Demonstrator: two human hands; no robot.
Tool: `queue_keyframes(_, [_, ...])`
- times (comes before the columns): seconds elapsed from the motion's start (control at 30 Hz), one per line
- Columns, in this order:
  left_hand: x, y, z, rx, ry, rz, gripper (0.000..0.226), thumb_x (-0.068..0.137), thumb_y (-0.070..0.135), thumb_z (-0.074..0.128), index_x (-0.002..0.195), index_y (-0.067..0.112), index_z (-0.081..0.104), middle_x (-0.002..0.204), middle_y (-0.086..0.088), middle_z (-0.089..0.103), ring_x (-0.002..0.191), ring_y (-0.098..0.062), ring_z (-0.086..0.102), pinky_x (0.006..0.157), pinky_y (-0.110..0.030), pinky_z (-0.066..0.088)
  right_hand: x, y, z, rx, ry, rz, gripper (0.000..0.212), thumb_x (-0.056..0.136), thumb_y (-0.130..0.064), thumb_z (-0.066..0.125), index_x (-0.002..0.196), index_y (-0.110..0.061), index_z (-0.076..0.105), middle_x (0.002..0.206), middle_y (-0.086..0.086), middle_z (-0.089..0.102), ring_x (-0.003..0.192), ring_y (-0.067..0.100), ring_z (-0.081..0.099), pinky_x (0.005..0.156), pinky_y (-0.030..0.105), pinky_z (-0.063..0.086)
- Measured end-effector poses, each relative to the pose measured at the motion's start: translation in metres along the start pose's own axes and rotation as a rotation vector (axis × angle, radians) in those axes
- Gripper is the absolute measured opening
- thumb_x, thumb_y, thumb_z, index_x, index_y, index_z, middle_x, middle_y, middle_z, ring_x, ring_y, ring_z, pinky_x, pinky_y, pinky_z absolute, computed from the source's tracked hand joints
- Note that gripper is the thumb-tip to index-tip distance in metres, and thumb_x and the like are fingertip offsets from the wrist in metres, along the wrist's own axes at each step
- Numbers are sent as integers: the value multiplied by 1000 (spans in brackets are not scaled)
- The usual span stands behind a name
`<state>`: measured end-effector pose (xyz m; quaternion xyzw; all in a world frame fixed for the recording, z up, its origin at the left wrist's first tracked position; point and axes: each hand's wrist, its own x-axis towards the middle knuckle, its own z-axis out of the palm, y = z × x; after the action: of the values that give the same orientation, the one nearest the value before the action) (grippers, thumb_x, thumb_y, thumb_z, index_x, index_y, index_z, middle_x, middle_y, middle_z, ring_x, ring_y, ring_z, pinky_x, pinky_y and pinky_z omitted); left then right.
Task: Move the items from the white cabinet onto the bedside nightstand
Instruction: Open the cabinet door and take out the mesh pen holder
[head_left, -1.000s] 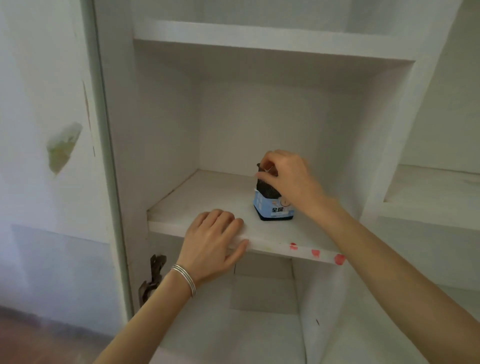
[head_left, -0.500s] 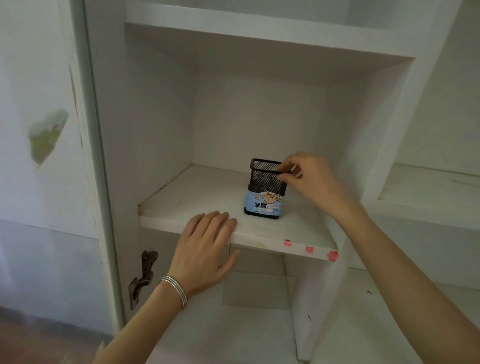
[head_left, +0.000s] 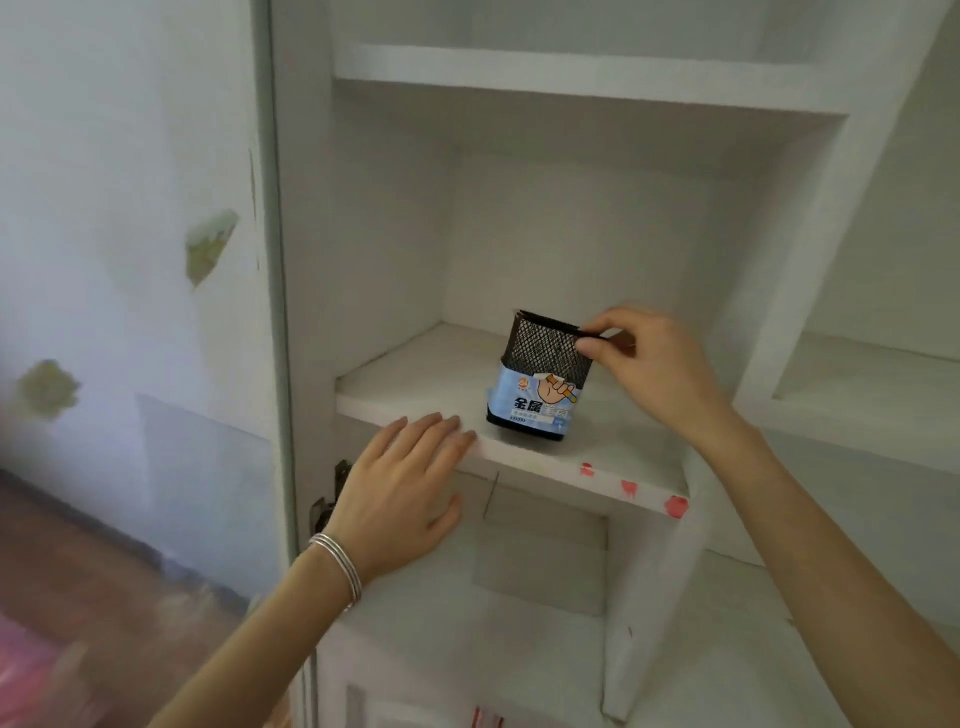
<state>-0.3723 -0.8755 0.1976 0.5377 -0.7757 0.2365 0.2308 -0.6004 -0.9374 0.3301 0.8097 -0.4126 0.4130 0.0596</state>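
Pinching only the top rim, the right hand (head_left: 654, 364) tilts the black mesh pen holder (head_left: 540, 384) near the cabinet shelf's (head_left: 415, 384) front edge. Such a thin hold could slip. Left hand (head_left: 400, 488), flat and empty, rests against that edge.

A lived-in room of a home — a built-in white cabinet (head_left: 597, 218) with painted shelves (head_left: 415, 384) and red smudges (head_left: 675, 506) on one edge stands against a pale wall (head_left: 119, 208) with patches of peeled paint (head_left: 208, 247) — above a reddish-brown floor (head_left: 93, 571).
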Motion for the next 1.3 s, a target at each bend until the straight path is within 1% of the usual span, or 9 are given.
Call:
queue_keyframes(0.13, [-44, 16, -25, 25, 27, -144, 53, 81, 39, 49, 123, 10, 58, 123, -5, 60, 117, -25, 53, 102, -36, 34, -14, -16, 3, 186, -42, -104, 7, 80, -19, 71, 86, -14, 71, 82, -5, 60, 70, 15, 61, 75, 38, 50])
queue_keyframes(0.23, [-80, 40, -43, 3, 43, -369, 60, 82, 50, 47, 128, 12, 53, 124, 0, 58, 112, -19, 53, 95, -28, 37, -29, -30, 7, 305, -68, -208, 5, 78, -15, 73, 83, -14, 71, 81, -4, 60, 68, 9, 60, 73, 34, 52])
queue_keyframes(0.37, [-122, 80, -61, 68, 26, -567, 63, 83, 57, 46, 131, 16, 49, 126, 3, 57, 112, -17, 53, 91, -33, 44, -55, -50, 8, 451, -154, -336, 5, 80, -17, 71, 84, -16, 70, 85, -2, 64, 71, 8, 61, 70, 24, 51])
queue_keyframes(0.5, [-174, 130, -83, 179, 5, -727, 61, 84, 55, 43, 127, 14, 53, 122, 0, 59, 109, -19, 56, 89, -35, 46, -90, -70, 16, 534, -248, -451, 8, 79, -19, 72, 85, -15, 70, 82, -3, 65, 72, 18, 64, 71, 37, 52])
queue_keyframes(0.67, [-267, 200, -114, 363, -126, -967, 59, 81, 54, 45, 122, 13, 57, 116, -1, 62, 105, -22, 58, 89, -34, 42, -150, -118, 32, 696, -436, -594, 6, 77, -16, 73, 82, -18, 70, 84, -3, 65, 72, 19, 64, 70, 42, 54])
queue_keyframes(0.83, [-355, 264, -165, 483, -183, -1241, 64, 84, 57, 40, 127, 12, 55, 122, -5, 60, 112, -24, 56, 95, -39, 45, -220, -203, 37, 848, -553, -759, 7, 77, -18, 74, 84, -16, 72, 85, 1, 68, 70, 20, 65, 70, 44, 54])
queue_keyframes(0.97, [-425, 315, -211, 602, -237, -1437, 67, 86, 59, 35, 131, 13, 53, 129, -6, 57, 120, -24, 51, 101, -44, 41, -293, -284, 33, 950, -649, -916, 8, 79, -21, 72, 84, -16, 72, 82, -9, 61, 69, 13, 62, 68, 41, 54])
queue_keyframes(1.23, [-570, 415, -307, 780, -266, -1723, 62, 84, 58, 35, 124, 17, 59, 122, -6, 61, 116, -28, 54, 100, -48, 41, -459, -445, -10, 1121, -857, -1097, 6, 81, -19, 71, 85, -15, 72, 86, -3, 68, 73, 14, 61, 66, 41, 54])
queue_keyframes(1.3, [-608, 436, -334, 821, -264, -1790, 62, 83, 57, 35, 123, 16, 60, 121, -7, 62, 115, -28, 56, 99, -48, 41, -499, -485, -28, 1136, -885, -1181, 6, 81, -19, 69, 85, -15, 72, 86, -4, 67, 71, 11, 59, 63, 37, 52])
